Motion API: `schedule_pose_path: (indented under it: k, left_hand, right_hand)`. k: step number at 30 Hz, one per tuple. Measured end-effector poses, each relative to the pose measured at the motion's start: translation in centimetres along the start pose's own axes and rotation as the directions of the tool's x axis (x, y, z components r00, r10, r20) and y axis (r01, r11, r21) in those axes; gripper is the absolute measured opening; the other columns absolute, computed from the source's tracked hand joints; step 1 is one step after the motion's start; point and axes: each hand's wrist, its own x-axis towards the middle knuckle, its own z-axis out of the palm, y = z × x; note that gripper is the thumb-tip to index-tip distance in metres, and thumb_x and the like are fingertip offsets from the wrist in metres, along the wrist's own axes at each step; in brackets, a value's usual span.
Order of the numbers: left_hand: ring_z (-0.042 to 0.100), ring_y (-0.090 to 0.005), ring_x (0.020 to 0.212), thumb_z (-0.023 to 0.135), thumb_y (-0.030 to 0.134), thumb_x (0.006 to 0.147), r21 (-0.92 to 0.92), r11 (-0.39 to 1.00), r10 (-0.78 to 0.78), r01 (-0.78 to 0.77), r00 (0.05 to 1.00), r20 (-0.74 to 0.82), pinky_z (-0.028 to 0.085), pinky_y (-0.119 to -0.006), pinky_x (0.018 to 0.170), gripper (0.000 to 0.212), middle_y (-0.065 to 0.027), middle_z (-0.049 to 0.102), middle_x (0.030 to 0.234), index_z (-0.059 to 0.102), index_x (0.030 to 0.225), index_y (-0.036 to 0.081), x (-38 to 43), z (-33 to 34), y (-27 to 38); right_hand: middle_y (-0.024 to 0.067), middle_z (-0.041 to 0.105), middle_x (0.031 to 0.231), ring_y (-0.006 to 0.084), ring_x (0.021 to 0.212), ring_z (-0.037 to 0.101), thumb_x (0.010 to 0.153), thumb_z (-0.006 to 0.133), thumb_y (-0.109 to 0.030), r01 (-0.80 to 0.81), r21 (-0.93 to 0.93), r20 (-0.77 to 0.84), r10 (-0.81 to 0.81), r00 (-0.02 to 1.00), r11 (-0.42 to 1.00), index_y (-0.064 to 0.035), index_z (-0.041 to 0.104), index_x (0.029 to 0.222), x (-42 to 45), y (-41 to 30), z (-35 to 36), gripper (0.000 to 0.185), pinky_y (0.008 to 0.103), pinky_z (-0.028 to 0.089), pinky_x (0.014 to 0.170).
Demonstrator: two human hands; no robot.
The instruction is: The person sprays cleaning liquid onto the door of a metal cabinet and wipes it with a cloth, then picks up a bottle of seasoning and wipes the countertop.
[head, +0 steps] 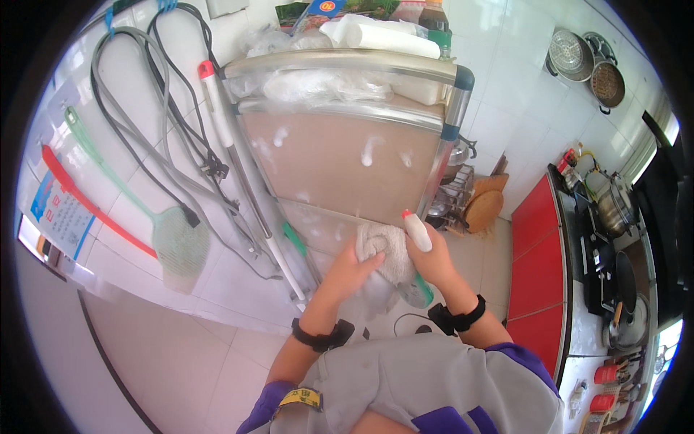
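My left hand (347, 272) grips a folded, light grey-beige terry cloth (391, 259), thumb on top. A spray bottle (417, 233) with a white head and red nozzle is in my right hand (435, 264); its green lower part shows below the cloth. Both hands are close together, the cloth against the right hand's fingers. Beyond them stands a metal-framed cabinet or rack with a brown front panel (325, 163). White foam patches (367, 158) cling to this panel, some with drips running off them.
Plastic bags and a white roll (393, 40) lie atop the cabinet. A white-handled pole (217, 108), hanging cables (130, 130), and a green fly swatter (179, 233) are at left. Red cupboards (537, 271) and a stove with a pot (616, 206) line the right. Round boards (484, 210) lean behind.
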Motion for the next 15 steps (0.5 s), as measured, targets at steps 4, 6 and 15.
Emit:
schedule_pose_path:
  k: [4, 6, 15]
  left_hand:
    - [0.053, -0.0146, 0.107, 0.064, 0.02, 0.09, -0.112, 0.993, -0.022, 0.018, 0.999, -0.034, 0.043, -0.031, 0.093, 0.048, -0.0062, 0.057, 0.117, 0.045, 0.129, 0.001, -0.9, 0.3, 0.8]
    - [0.053, -0.0147, 0.108, 0.064, 0.021, 0.09, -0.142, 0.99, -0.021, 0.012, 0.998, -0.062, 0.043, -0.031, 0.093, 0.048, -0.0061, 0.057, 0.117, 0.045, 0.129, 0.001, -1.1, 0.5, 1.4]
    - [0.056, -0.0151, 0.106, 0.062, 0.022, 0.092, -0.298, 0.946, -0.009, -0.129, 0.907, -0.42, 0.044, -0.03, 0.093, 0.045, -0.0073, 0.059, 0.117, 0.047, 0.128, 0.0, -0.9, 3.1, 3.3]
  right_hand:
    - [0.0086, 0.061, 0.084, 0.0169, 0.077, 0.058, 0.084, 0.066, -0.013, 0.038, 0.047, 0.063, -0.041, 0.997, 0.998, -0.0006, 0.061, 0.096, -0.5, -2.2, -1.4, 0.018, 0.0305, 0.046, 0.072]
    - [0.0066, 0.061, 0.084, 0.0161, 0.077, 0.058, 0.084, 0.067, -0.014, 0.082, 0.101, 0.105, -0.092, 0.99, 0.992, -0.0006, 0.061, 0.097, -0.5, -2.4, -2.0, 0.02, 0.0296, 0.046, 0.072]
    - [0.0093, 0.064, 0.097, 0.015, 0.087, 0.06, 0.085, 0.069, -0.018, 0.124, 0.205, 0.364, -0.193, 0.911, 0.971, -0.0015, 0.061, 0.11, 1.0, -3.9, -5.3, 0.032, 0.0298, 0.048, 0.079]
